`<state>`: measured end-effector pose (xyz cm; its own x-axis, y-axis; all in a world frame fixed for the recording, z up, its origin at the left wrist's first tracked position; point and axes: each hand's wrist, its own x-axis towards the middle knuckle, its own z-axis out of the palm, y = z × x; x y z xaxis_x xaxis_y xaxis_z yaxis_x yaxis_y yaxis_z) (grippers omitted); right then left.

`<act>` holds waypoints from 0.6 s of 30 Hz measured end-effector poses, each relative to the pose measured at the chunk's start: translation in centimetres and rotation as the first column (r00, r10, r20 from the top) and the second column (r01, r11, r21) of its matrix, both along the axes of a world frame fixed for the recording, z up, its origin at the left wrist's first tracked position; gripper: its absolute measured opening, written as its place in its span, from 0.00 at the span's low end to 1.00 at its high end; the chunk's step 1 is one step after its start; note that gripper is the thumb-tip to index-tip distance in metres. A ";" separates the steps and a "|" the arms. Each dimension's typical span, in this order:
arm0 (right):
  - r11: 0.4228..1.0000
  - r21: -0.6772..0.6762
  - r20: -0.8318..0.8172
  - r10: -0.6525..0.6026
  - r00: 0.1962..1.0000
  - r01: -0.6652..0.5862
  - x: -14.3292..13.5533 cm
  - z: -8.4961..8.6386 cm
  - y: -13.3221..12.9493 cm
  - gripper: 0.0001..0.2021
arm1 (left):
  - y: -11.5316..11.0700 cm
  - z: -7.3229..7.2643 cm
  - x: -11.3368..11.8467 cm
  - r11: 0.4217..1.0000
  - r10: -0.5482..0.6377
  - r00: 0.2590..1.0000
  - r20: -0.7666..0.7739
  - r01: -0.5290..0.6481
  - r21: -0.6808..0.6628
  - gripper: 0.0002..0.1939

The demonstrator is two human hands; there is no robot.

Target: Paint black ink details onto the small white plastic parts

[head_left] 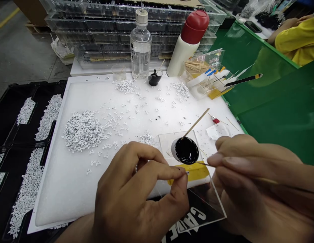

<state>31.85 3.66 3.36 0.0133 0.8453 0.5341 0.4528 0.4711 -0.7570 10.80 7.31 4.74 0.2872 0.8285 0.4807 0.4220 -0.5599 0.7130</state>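
Note:
My left hand [144, 192] pinches a tiny white piece [188, 173] between thumb and forefinger; only its end shows. In my right hand [255, 179] is a thin rod-like tool [205, 164], its fine tip pointing left, close to the black paint; I cannot tell whether it is a brush or a stick. That black paint [187, 150] fills a small white cap [174, 148], with a wooden stick [196, 122] leaning out of it. The cap is fixed on a clear plastic plate [217, 206] with yellow tape [201, 171], just beyond my fingers.
A large pile of small white pieces [83, 131] lies left on the white board [70, 189]. Behind stand a clear bottle [141, 50], a red-capped flask [184, 50], a black paint cup [154, 79] and a tool box [204, 84]. Black trays [10, 135] flank it; a yellow-sleeved person [298, 40] sits right.

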 end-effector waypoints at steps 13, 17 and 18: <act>0.987 0.019 -0.057 -0.156 0.986 0.157 -2.0 1.5 1.3 0.08 | -0.1 -0.1 0.2 1.000 -0.007 1.000 -0.012 0.007 -0.015 0.07; 0.987 -0.037 -0.087 -0.159 0.983 0.156 -2.1 1.6 1.3 0.06 | -0.2 0.0 0.1 1.000 -0.003 1.000 -0.015 0.002 -0.012 0.07; 0.988 -0.033 -0.092 -0.156 0.984 0.154 -2.1 1.5 1.3 0.06 | -0.2 0.0 0.1 1.000 -0.004 1.000 -0.018 0.004 -0.008 0.07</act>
